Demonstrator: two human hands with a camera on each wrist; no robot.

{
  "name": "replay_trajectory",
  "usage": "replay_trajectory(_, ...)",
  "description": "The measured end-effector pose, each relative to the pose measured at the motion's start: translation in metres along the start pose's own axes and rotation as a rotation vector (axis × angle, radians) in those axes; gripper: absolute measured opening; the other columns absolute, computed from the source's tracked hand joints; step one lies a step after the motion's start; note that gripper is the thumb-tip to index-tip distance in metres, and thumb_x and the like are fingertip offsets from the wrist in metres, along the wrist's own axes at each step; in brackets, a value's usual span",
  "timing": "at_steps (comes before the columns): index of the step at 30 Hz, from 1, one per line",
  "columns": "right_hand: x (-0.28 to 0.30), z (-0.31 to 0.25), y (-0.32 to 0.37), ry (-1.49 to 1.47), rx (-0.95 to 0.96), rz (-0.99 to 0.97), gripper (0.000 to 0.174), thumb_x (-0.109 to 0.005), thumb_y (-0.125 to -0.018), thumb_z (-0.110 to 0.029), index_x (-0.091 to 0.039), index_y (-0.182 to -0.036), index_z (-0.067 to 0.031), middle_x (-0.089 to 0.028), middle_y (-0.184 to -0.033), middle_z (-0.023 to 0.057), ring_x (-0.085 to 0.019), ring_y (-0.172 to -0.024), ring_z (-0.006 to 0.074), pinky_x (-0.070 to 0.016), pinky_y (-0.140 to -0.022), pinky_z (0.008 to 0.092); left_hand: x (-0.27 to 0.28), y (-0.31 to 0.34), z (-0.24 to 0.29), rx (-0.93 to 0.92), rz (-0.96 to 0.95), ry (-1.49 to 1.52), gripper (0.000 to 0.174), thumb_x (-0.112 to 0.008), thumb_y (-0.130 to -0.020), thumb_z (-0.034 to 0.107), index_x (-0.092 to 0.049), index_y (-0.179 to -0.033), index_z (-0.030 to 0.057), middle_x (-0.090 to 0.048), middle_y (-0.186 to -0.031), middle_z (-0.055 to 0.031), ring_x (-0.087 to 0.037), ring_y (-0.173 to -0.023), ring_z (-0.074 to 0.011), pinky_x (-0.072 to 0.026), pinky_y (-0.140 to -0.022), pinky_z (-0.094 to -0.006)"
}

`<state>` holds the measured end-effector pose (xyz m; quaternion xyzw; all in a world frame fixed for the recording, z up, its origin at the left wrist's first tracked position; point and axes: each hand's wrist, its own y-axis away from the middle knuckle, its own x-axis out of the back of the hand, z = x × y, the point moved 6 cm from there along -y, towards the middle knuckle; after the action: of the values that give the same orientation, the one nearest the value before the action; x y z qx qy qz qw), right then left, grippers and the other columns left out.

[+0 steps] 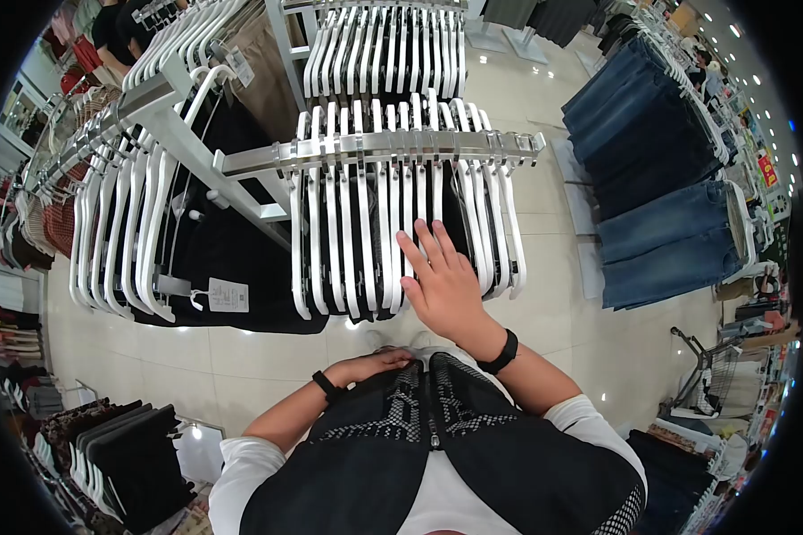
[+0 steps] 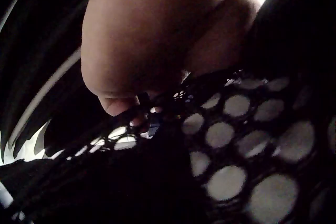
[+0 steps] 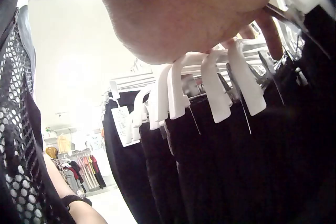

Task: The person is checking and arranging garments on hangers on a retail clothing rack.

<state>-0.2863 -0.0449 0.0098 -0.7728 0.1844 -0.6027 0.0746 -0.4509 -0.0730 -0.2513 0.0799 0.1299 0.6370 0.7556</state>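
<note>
My right hand (image 1: 446, 285) lies over the front row of white hangers (image 1: 335, 241), its fingers spread and fairly straight. In the right wrist view its palm (image 3: 189, 14) is over the hanger ends, with a finger reaching down beside a metal clip. Dark trousers or skirts (image 3: 210, 171) hang below in clips. My left hand (image 1: 375, 364) rests at the waist by the lower edge of a black mesh vest (image 1: 366, 410). The left wrist view is dark there, with the fingertips partly hidden behind the mesh (image 2: 226, 134).
A metal rail (image 1: 384, 147) carries the hangers, and its end juts out to the right. At left hang more black garments (image 1: 232, 259) with a white tag (image 1: 228, 295). Racks of jeans (image 1: 642, 125) stand at right, beyond a tiled aisle. A shopping cart (image 1: 709, 370) is at lower right.
</note>
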Motion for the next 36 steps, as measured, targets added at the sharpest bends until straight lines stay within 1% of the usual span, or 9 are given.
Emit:
replay_trajectory(8,-0.002,-0.001,-0.002,0.016,-0.004,-0.002,0.058,-0.056,-0.093,-0.030,-0.043,-0.148,-0.0155,-0.041,-0.150,0.0148,-0.038,-0.139,0.0348,-0.0426,-0.094,0.0413,0.000,-0.008,-0.017,-0.007,-0.094,-0.150,0.042,-0.041,-0.104,0.037,-0.052,-0.132,0.0069,-0.057,-0.131,-0.0107,-0.048,-0.126,-0.0231,-0.0295,-0.110,-0.0336)
replay_trajectory(11,-0.002,-0.001,-0.002,0.011,-0.009,-0.010,0.058,-0.056,-0.093,-0.030,-0.043,-0.148,-0.0151,-0.041,-0.150,0.0148,-0.038,-0.139,0.0348,-0.0427,-0.094,0.0414,-0.003,-0.002,-0.029,0.128,-0.152,-0.031,0.040,-0.045,-0.104,0.033,-0.052,-0.133,0.0058,-0.055,-0.134,-0.0106,-0.050,-0.124,-0.0222,-0.0312,-0.109,-0.0334)
replay_trajectory(14,-0.002,-0.001,-0.002,0.012,-0.011,-0.013,0.058,-0.056,-0.093,-0.030,-0.043,-0.147,-0.0150,-0.041,-0.150,0.0147,-0.038,-0.139,0.0347,-0.0427,-0.094,0.0411,-0.007,0.017,-0.007,0.196,-0.129,0.388,0.039,-0.047,-0.103,0.026,-0.049,-0.136,0.0046,-0.055,-0.135,-0.0107,-0.049,-0.125,-0.0202,-0.0329,-0.109,-0.0330)
replay_trajectory(17,-0.002,-0.002,-0.002,0.019,-0.008,-0.007,0.058,-0.056,-0.093,-0.030,-0.043,-0.147,-0.0150,-0.041,-0.150,0.0146,-0.038,-0.139,0.0345,-0.0428,-0.094,0.0408,0.003,0.019,0.010,0.081,-0.141,0.272,0.040,-0.046,-0.103,0.020,-0.047,-0.140,0.0039,-0.053,-0.137,-0.0111,-0.047,-0.127,-0.0193,-0.0339,-0.109,-0.0326)
replay_trajectory(26,0.000,0.001,-0.003,-0.051,0.001,-0.038,0.059,-0.056,-0.093,-0.030,-0.042,-0.148,-0.0134,-0.040,-0.150,0.0165,-0.036,-0.139,0.0382,-0.0431,-0.095,0.0447,0.009,-0.008,0.025,-0.028,-0.069,-0.052,0.042,-0.045,-0.103,0.029,-0.049,-0.138,0.0055,-0.055,-0.133,-0.0120,-0.048,-0.125,-0.0235,-0.0282,-0.112,-0.0342)
replay_trajectory(29,0.005,0.003,-0.003,-0.107,-0.008,-0.059,0.058,-0.056,-0.093,-0.029,-0.042,-0.148,-0.0137,-0.041,-0.149,0.0172,-0.036,-0.139,0.0396,-0.0425,-0.096,0.0458,0.013,-0.012,0.053,-0.041,-0.054,0.066,0.040,-0.046,-0.103,0.028,-0.050,-0.136,0.0059,-0.055,-0.133,-0.0116,-0.048,-0.126,-0.0237,-0.0284,-0.111,-0.0355)
replay_trajectory(30,0.007,0.002,-0.004,-0.146,-0.001,-0.105,0.060,-0.057,-0.092,-0.024,-0.039,-0.148,-0.0072,-0.036,-0.150,0.0237,-0.033,-0.139,0.0438,-0.0382,-0.103,0.0492,0.010,-0.016,0.051,-0.012,-0.033,0.087,0.040,-0.046,-0.102,0.027,-0.051,-0.136,0.0058,-0.055,-0.133,-0.0113,-0.048,-0.125,-0.0235,-0.0287,-0.111,-0.0358)
replay_trajectory(34,0.017,0.005,-0.003,-0.315,-0.006,-0.103,0.069,-0.060,-0.091,-0.021,-0.031,-0.148,0.0030,-0.030,-0.150,0.0301,-0.031,-0.139,0.0476,-0.0277,-0.112,0.0519,0.009,-0.021,0.060,0.066,0.034,0.115,0.041,-0.048,-0.101,0.026,-0.051,-0.137,0.0056,-0.054,-0.135,-0.0111,-0.046,-0.128,-0.0233,-0.0288,-0.112,-0.0365)
replay_trajectory(36,0.022,0.005,-0.002,-0.361,0.017,-0.106,0.069,-0.061,-0.090,-0.020,-0.031,-0.148,0.0027,-0.030,-0.151,0.0295,-0.030,-0.139,0.0473,-0.0270,-0.113,0.0519,0.008,-0.021,0.057,0.051,0.056,0.127,0.043,-0.049,-0.101,0.026,-0.049,-0.140,0.0058,-0.052,-0.138,-0.0114,-0.044,-0.131,-0.0235,-0.0273,-0.114,-0.0368)
